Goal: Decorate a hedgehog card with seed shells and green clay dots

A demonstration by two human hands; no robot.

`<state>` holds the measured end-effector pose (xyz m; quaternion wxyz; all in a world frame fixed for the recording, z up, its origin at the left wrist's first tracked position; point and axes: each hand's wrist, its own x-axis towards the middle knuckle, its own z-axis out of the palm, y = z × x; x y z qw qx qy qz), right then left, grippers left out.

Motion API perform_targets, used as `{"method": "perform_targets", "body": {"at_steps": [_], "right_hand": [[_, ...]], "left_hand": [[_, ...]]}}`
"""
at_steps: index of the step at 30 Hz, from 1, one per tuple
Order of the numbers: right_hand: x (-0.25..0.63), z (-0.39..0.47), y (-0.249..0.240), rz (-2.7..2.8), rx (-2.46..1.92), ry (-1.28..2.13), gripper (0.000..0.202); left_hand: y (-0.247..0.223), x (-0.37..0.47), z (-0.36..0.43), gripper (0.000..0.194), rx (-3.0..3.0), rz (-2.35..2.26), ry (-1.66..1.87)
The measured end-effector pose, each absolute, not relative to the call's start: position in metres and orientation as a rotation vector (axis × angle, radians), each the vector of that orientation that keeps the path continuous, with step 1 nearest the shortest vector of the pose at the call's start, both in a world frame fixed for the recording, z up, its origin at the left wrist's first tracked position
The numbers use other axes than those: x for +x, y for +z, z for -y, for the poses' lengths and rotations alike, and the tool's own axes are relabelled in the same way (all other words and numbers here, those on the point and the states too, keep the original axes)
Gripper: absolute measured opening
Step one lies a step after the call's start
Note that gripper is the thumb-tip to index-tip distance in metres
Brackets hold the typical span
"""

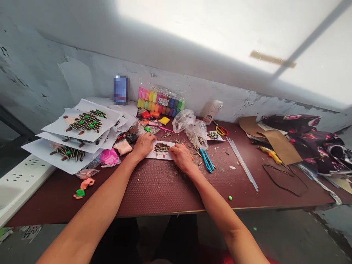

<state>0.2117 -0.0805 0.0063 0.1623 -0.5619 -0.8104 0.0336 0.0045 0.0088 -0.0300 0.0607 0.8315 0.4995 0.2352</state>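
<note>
A small white card lies on the dark red table, with rows of striped sunflower seeds set on it and little brown feet along their lower side. My left hand grips the card's left edge, fingers curled. At the right end of the seed rows, my right hand presses down with its fingers closed together; whatever its fingertips hold is hidden. Loose seeds are scattered behind and right of the card, near a clear plastic bag. A blue utility knife lies right of my right hand.
Stacked sheets with seed hedgehogs stand at left, beside a white power strip. Colored clay packs, a white bottle and scissors are behind. Clear glue sticks, a yellow glue gun and floral cloth lie right.
</note>
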Motion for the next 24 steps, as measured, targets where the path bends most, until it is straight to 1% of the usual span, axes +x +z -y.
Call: {"method": "perform_targets", "body": {"at_steps": [4,10,14,17,24], "right_hand": [[0.215,0.082,0.010,2.223,-1.681,0.049,0.017],[0.225,0.073,0.018,2.043,-1.927,0.030,0.020],[0.229,0.059,0.021,2.033,-2.078,0.016,0.023],[0.228,0.047,0.020,2.098,-2.091,-0.014,0.026],[0.224,0.034,0.015,2.190,-2.097,-0.060,0.026]], "left_hand": [[-0.028,0.005,-0.008,0.026,2.502,-1.504,0.704],[-0.026,0.007,-0.006,0.027,2.491,-1.530,0.700],[-0.025,0.008,-0.006,0.028,2.500,-1.542,0.676],[-0.025,0.007,-0.006,0.028,2.508,-1.544,0.673],[-0.028,0.007,-0.007,0.027,2.502,-1.515,0.719]]}}
